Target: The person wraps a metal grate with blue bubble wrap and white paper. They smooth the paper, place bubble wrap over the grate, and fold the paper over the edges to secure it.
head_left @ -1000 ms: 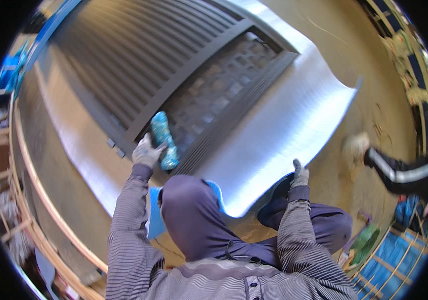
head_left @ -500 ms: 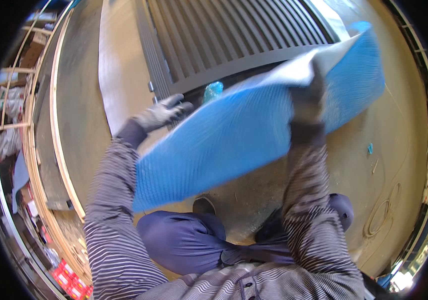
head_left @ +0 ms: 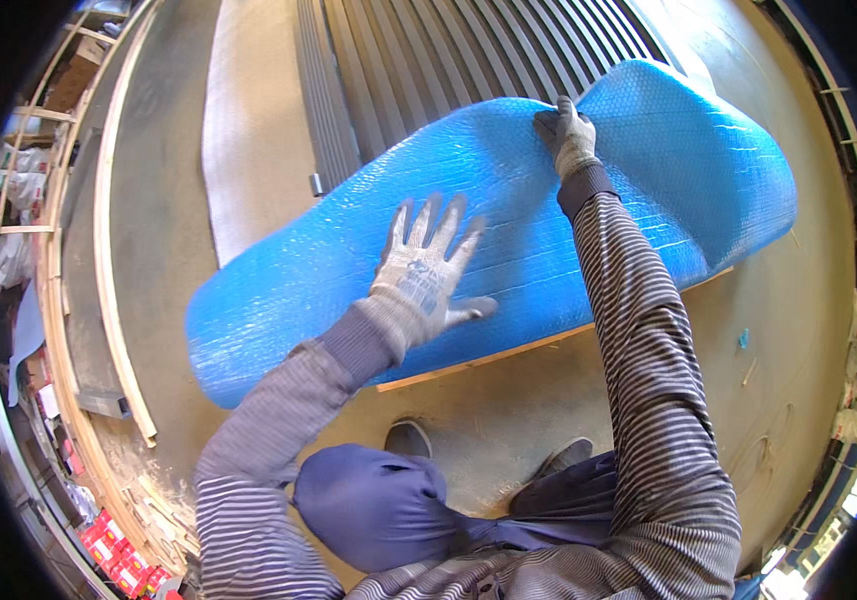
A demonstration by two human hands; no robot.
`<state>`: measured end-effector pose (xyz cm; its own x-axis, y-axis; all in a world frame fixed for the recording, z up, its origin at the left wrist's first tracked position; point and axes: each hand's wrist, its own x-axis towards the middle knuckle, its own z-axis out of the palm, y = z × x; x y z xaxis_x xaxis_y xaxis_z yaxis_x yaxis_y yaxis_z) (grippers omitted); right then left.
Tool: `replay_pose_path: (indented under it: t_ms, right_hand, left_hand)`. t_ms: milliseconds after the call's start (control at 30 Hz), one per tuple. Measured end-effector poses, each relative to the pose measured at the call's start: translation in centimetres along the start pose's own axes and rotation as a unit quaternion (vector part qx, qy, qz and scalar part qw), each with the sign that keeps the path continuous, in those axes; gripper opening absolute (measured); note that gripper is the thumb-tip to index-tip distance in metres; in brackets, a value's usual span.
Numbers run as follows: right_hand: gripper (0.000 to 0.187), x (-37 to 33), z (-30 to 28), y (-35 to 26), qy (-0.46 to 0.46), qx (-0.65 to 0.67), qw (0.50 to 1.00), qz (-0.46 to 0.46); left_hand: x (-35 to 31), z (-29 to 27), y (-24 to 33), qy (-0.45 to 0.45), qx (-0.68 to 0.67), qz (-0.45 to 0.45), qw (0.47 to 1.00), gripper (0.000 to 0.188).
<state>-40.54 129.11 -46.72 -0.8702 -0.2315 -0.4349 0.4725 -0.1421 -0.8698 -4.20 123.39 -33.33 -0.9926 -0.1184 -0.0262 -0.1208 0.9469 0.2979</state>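
A wide sheet of blue bubble wrap [head_left: 338, 270] drapes over the near end of a dark slatted metal panel [head_left: 428, 70] on the floor. With fingers spread, my gloved left hand [head_left: 421, 277] lies over the sheet left of its middle; no grip shows. My gloved right hand [head_left: 570, 135] pinches the far edge of the bubble wrap, which puckers around it. Under the sheet's near edge a strip of wood [head_left: 493, 362] peeks out. The panel's near end is hidden beneath the sheet.
Pale sheeting [head_left: 233, 130] lies left of the panel. Long wooden battens [head_left: 113, 230] and shelving run along the left, with red boxes [head_left: 126, 555] at lower left. To the right, a small turquoise scrap [head_left: 743, 339] is on the floor.
The bubble wrap has come down from a lifted, tilted position and spread over the panel's end. My left hand has moved from the panel's corner onto the sheet. The turquoise bundle is now covered.
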Motion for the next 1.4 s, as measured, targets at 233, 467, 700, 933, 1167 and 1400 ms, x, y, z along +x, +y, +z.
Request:
replay_pose_path:
  t_ms: [233,467,700,933,1167,1400]
  right_hand:
    - [0.05,-1.2,0.0,-0.4,-0.076,-0.049,0.995,-0.029]
    - [0.051,-1.8,0.7,-0.3,-0.065,-0.089,0.992,-0.061]
    - [0.046,-1.0,0.0,1.8,-0.078,-0.118,0.983,-0.12]
    - [0.076,-4.3,2.0,-0.3,-0.138,-0.624,0.706,-0.305]
    - [0.102,-12.2,5.9,-3.5,-0.248,-0.803,0.447,-0.305]
    - [0.107,-27.9,-8.4,-13.7,-0.393,-0.732,0.427,-0.357]
  left_hand:
    - [1.4,8.7,-1.8,-0.122,0.013,-0.061,0.991,0.105]
    - [1.8,9.0,-2.3,-0.134,-0.013,-0.064,0.989,0.103]
    - [1.6,9.3,-2.4,-0.112,0.004,-0.05,0.992,0.099]
    - [1.4,8.9,-2.1,-0.09,0.007,-0.053,0.994,0.096]
    - [1.8,4.1,-2.0,-0.051,-0.133,-0.086,0.986,0.097]
    - [-6.1,-7.4,-1.7,0.111,-0.059,-0.238,0.963,0.088]
